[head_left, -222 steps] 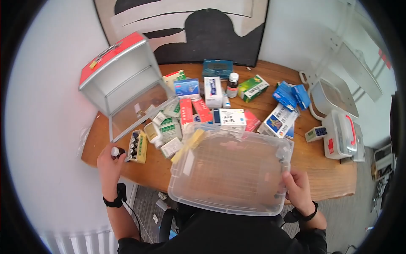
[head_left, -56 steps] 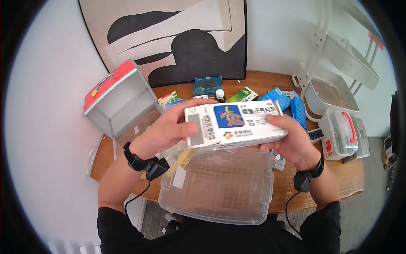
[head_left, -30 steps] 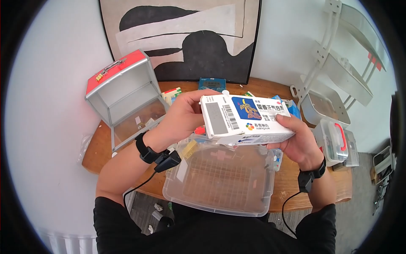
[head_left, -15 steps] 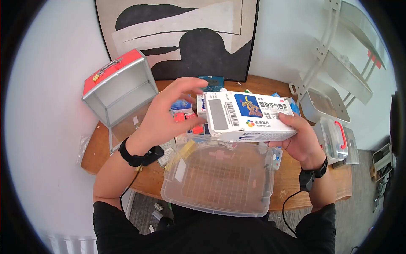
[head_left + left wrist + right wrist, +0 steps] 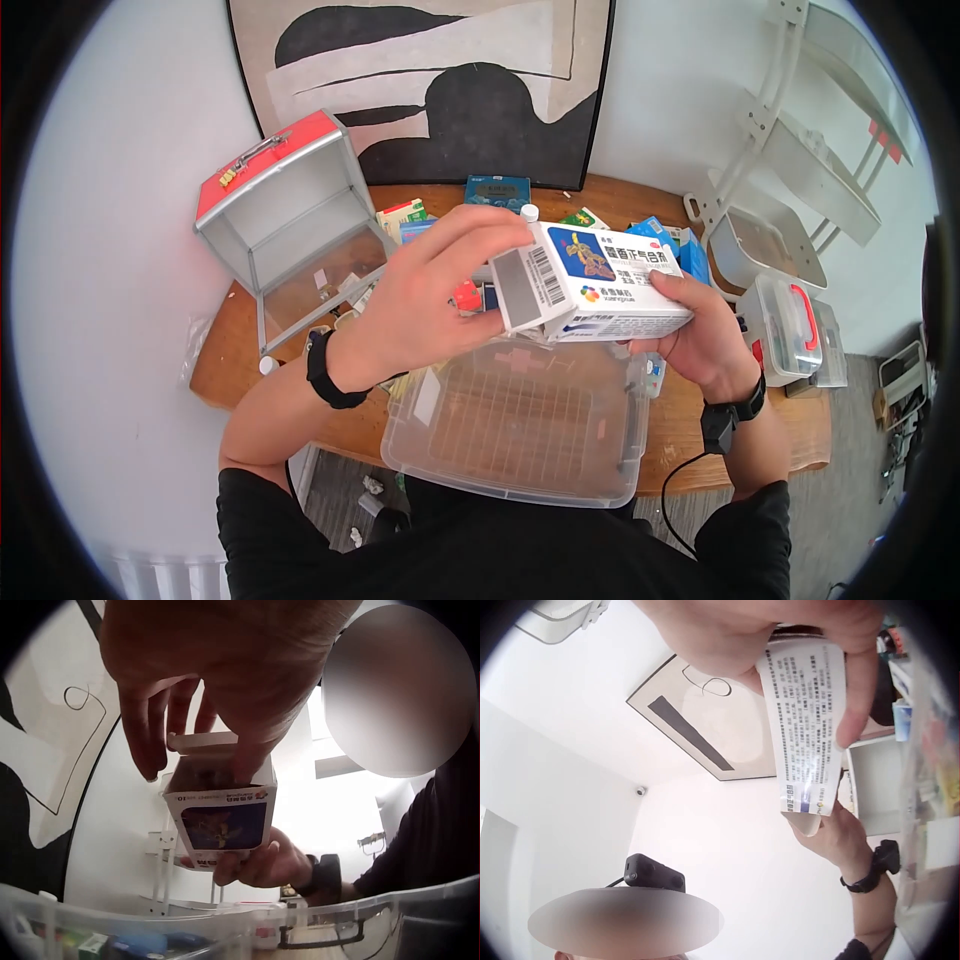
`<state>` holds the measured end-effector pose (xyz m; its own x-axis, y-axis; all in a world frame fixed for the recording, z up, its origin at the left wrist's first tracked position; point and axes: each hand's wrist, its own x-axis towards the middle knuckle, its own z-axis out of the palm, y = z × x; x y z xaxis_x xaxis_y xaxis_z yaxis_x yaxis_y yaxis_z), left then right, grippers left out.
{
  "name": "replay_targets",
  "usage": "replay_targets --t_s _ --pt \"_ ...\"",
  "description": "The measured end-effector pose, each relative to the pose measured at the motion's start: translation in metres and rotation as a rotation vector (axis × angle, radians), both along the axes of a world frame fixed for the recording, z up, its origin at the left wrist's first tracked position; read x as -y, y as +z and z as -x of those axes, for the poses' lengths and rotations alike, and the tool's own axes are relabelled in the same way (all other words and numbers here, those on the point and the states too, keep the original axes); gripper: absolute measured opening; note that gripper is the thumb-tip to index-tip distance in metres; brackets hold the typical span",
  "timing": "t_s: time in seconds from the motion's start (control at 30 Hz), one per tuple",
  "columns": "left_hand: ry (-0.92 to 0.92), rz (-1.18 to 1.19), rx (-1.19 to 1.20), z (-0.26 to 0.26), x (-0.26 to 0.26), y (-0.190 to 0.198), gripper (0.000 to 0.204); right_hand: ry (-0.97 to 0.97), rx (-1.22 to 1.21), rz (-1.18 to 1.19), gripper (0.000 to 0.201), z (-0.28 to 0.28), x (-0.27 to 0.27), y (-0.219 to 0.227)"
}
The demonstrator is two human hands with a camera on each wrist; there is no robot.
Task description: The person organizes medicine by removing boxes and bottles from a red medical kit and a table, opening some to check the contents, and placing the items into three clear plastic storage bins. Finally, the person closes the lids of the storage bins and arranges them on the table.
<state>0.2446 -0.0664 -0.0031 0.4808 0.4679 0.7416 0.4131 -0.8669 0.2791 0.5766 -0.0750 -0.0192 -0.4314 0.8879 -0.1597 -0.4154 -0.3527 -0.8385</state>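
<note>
A white medicine box (image 5: pixel 625 285) with a blue picture panel is held in the air, tilted. My right hand (image 5: pixel 705 335) grips its right end, thumb on the printed face and fingers underneath. My left hand (image 5: pixel 430 290) is at the other end, its fingers at the upper edge and thumb at the lower one. In the left wrist view that end of the medicine box (image 5: pixel 221 825) stands open with a raised flap (image 5: pixel 202 741), and the thumb reaches into the opening. The box's inside is dark. Below lies a clear plastic box (image 5: pixel 515 430) with a red cross.
Medicine boxes and bottles crowd the wooden table (image 5: pixel 725 440) behind the hands, partly hidden. A red-topped metal case (image 5: pixel 280 190) stands open at left. At right are a clear case with a red handle (image 5: pixel 785 330) and a white rack (image 5: pixel 765 235).
Earlier my left hand held a small bottle and my right the clear plastic box. Both then held the medicine box; my left hand came away and is back at its end, now opened.
</note>
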Motion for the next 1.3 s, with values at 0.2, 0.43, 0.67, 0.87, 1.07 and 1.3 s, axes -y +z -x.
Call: replay_targets --t_s 0.2,0.43,0.67,0.87,1.07,1.3 --pt "0.089 -0.372 0.009 0.007 -0.003 0.004 0.051 -0.053 -0.003 -0.034 0.056 0.003 0.002 0.004" --pt "0.074 -0.577 -0.147 0.005 0.003 0.012 0.044 -0.028 -0.038 -0.037 0.056 0.001 0.003 0.005" --pt "-0.041 -0.426 -0.177 0.006 0.001 0.015 0.050 -0.019 -0.013 -0.031 0.056 0.003 0.007 0.009" --pt "-0.085 -0.445 -0.224 0.006 0.000 0.022 0.046 0.025 -0.008 -0.042 0.056 0.000 0.007 0.008" --pt "-0.097 -0.476 -0.316 0.008 -0.001 0.017 0.041 0.062 0.025 -0.057 0.055 0.001 0.010 0.008" --pt "-0.211 -0.272 -0.363 0.006 0.005 0.022 0.043 0.040 0.058 -0.045 0.057 0.003 0.013 0.007"
